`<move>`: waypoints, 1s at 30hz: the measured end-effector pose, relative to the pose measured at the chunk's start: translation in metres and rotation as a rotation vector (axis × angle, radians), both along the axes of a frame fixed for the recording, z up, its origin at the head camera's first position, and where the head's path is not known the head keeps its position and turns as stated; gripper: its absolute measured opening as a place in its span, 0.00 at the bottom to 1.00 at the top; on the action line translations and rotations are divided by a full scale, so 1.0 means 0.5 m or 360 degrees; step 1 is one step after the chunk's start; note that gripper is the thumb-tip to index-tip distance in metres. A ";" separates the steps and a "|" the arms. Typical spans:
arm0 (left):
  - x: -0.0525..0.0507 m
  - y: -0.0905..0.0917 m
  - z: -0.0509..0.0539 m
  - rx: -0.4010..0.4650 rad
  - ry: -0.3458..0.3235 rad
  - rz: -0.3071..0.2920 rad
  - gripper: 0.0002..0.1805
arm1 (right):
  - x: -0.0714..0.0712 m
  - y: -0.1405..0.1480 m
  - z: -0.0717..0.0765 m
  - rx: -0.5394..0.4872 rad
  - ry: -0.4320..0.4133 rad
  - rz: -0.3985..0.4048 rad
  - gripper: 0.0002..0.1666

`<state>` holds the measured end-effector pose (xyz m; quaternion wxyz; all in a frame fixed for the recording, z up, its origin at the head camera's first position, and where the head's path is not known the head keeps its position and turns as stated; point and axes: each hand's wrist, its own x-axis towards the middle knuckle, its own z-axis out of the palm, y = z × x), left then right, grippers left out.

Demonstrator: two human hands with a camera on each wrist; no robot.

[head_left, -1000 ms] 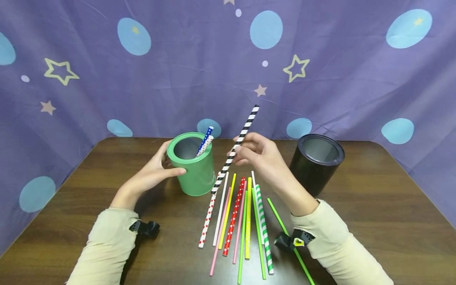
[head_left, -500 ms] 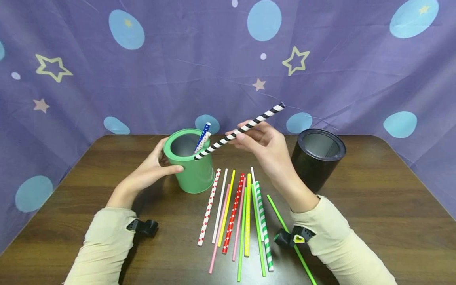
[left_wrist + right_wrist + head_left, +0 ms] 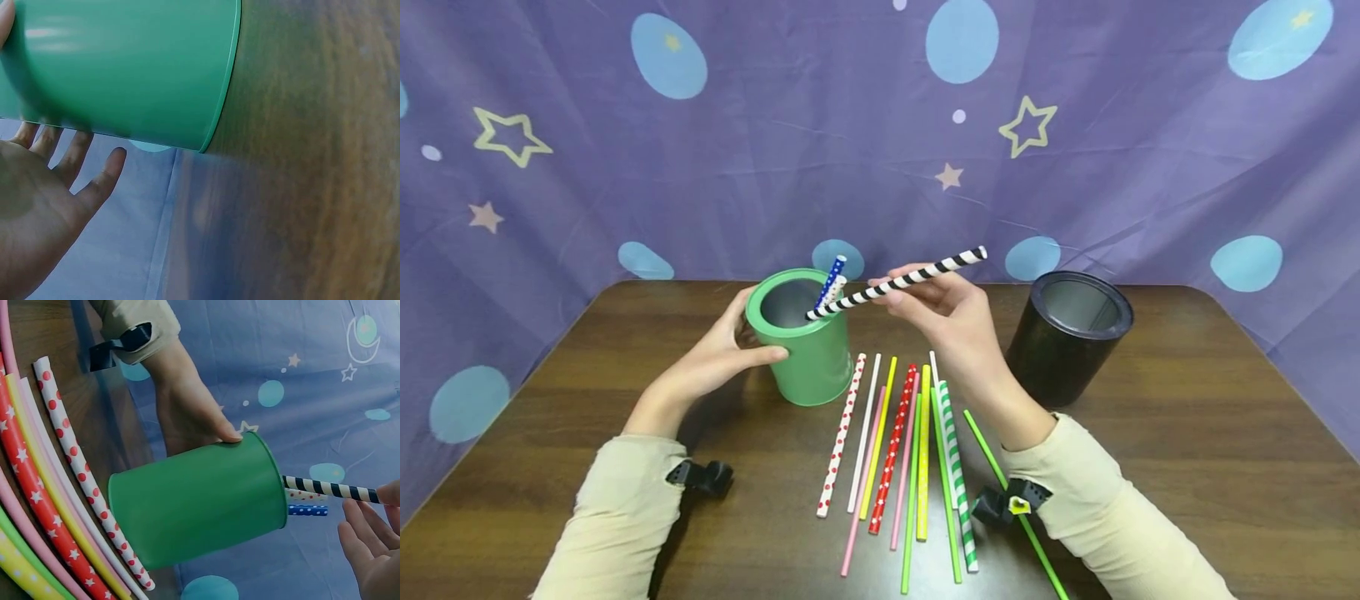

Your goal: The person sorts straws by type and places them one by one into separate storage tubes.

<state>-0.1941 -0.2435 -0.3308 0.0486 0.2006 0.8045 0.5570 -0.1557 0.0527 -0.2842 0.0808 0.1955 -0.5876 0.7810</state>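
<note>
In the head view my left hand (image 3: 711,358) grips the green can (image 3: 811,371) at its left side, thumb near the rim. The left wrist view has its fingers (image 3: 75,153) against the can wall. A blue straw with white dots (image 3: 830,282) and a pale dotted straw (image 3: 838,286) stick up out of the can. My right hand (image 3: 958,333) pinches a black-and-white striped straw (image 3: 951,264) between thumb and fingers. That straw slants, its lower end at the can's mouth. From the right wrist view, the striped straw (image 3: 331,489) overlaps the can's opening beside the other two.
Several straws lie side by side before the can, among them a red-dotted white one (image 3: 841,437), a red starred one (image 3: 893,450) and a green-striped one (image 3: 958,483). A lime straw (image 3: 985,450) lies apart under the right wrist. A black can (image 3: 1056,362) stands right.
My right hand has brought the striped straw left and tilted it flatter, its lower end going from above the lying straws to the green can's mouth. The left hand keeps its hold.
</note>
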 end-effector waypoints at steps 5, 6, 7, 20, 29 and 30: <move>0.006 0.001 0.002 0.0009 -0.0002 0.0006 0.45 | -0.003 -0.006 -0.011 0.0141 -0.0011 -0.0002 0.16; 0.006 0.002 0.002 0.0012 -0.0001 0.0008 0.45 | -0.004 -0.007 -0.012 0.0161 -0.0010 0.0000 0.16; 0.006 0.002 0.002 0.0015 -0.0001 0.0009 0.45 | -0.005 -0.008 -0.014 0.0176 -0.0011 0.0000 0.15; -0.001 0.004 0.004 0.0022 0.0001 0.0008 0.45 | 0.000 -0.013 -0.013 0.0184 -0.0019 -0.0005 0.14; 0.000 0.003 0.002 0.0012 -0.0009 0.0015 0.45 | 0.006 -0.014 -0.012 0.0149 0.0033 0.0058 0.16; 0.000 0.003 0.002 0.0009 -0.0010 0.0017 0.45 | 0.007 -0.013 -0.012 0.0156 0.0035 0.0060 0.16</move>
